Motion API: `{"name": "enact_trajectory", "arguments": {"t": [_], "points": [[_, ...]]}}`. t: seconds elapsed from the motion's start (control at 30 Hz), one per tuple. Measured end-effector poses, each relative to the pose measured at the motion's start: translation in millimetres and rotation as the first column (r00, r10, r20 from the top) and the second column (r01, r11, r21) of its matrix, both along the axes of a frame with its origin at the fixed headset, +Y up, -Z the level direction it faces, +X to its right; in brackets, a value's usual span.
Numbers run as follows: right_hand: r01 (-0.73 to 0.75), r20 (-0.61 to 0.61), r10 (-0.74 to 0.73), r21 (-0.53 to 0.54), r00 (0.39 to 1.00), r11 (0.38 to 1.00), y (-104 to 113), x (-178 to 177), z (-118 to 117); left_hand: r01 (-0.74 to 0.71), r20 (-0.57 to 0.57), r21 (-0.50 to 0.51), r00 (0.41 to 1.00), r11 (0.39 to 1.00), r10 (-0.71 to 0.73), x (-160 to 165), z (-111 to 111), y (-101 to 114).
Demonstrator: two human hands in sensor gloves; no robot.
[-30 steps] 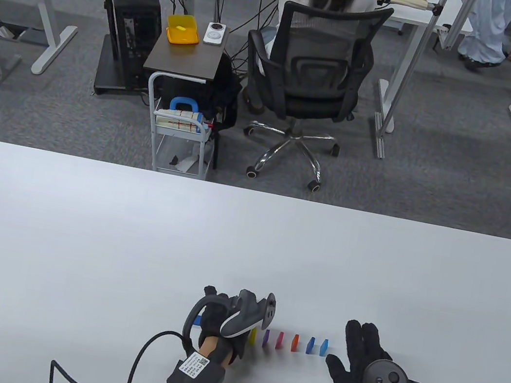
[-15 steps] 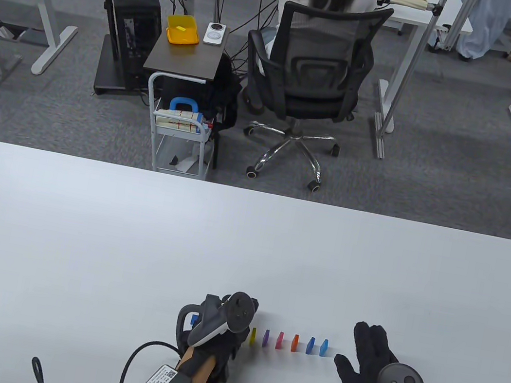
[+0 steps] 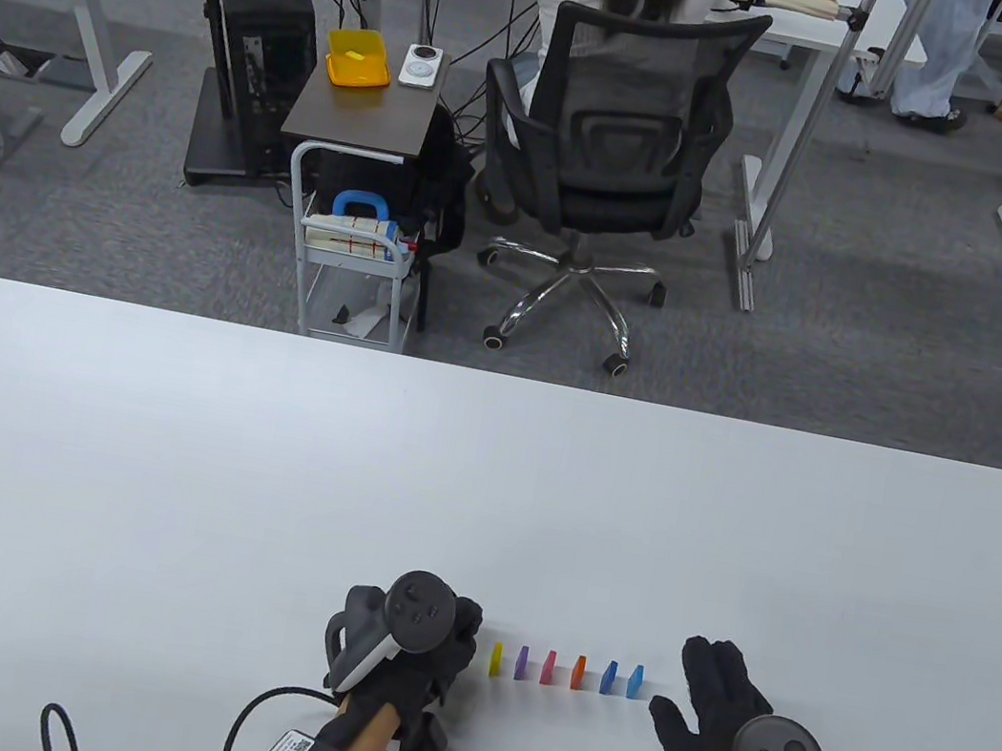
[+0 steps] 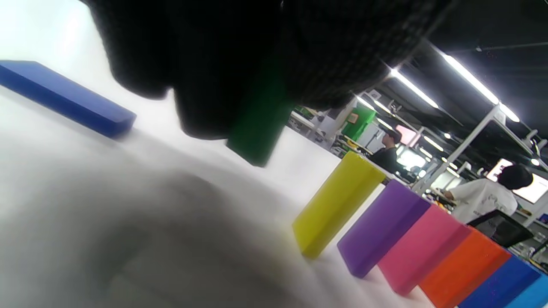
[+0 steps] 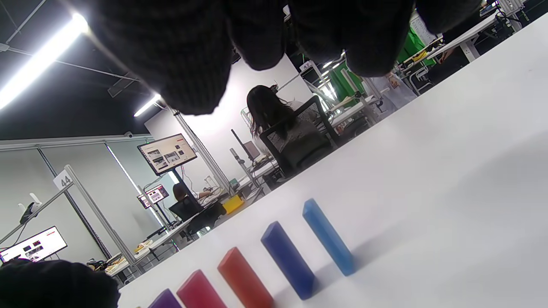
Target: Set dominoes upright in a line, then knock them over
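Observation:
Several coloured dominoes stand upright in a row: yellow [image 3: 496, 659], purple [image 3: 522, 662], pink [image 3: 548, 667], orange [image 3: 578, 671], dark blue [image 3: 608, 676] and light blue [image 3: 635, 680]. My left hand [image 3: 459, 640] sits just left of the yellow one. In the left wrist view its fingers pinch a green domino [image 4: 257, 128], held on end close over the table beside the yellow domino [image 4: 336, 205]. Behind it a dark blue domino [image 4: 64, 98] lies flat; the table view hides it. My right hand [image 3: 699, 706] rests open just right of the light blue domino [image 5: 327, 237].
The white table [image 3: 481, 488] stretches far beyond the row. A black cable [image 3: 245, 728] trails from my left wrist at the near edge. Past the far edge are a person on an office chair [image 3: 618, 125] and a small trolley [image 3: 354, 272].
My left hand has drawn back to the left and rolled so its tracker faces up, uncovering the yellow domino. The right hand has barely shifted. The row stands as before.

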State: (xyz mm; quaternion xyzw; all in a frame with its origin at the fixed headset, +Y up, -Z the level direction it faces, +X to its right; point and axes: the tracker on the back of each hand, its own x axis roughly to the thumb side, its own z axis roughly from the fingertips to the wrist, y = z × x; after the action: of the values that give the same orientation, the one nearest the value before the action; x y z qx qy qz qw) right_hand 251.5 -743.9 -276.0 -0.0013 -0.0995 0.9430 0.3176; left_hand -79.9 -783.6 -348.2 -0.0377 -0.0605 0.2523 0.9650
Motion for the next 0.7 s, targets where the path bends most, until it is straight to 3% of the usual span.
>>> {"name": "enact_trajectory", "arguments": {"t": [0.33,0.7], "points": [[-0.015,-0.011,0.015,-0.016,1.000,1.000,-2,-3,-1,0.148,0.079,0.014,0.986,0.989,-0.149,11,2,-3],[-0.030,-0.015,0.030,-0.024,0.999,0.999,-3,-5,-1,0.150,0.106,0.023,0.983,0.988,-0.152,17,2,-6]]}}
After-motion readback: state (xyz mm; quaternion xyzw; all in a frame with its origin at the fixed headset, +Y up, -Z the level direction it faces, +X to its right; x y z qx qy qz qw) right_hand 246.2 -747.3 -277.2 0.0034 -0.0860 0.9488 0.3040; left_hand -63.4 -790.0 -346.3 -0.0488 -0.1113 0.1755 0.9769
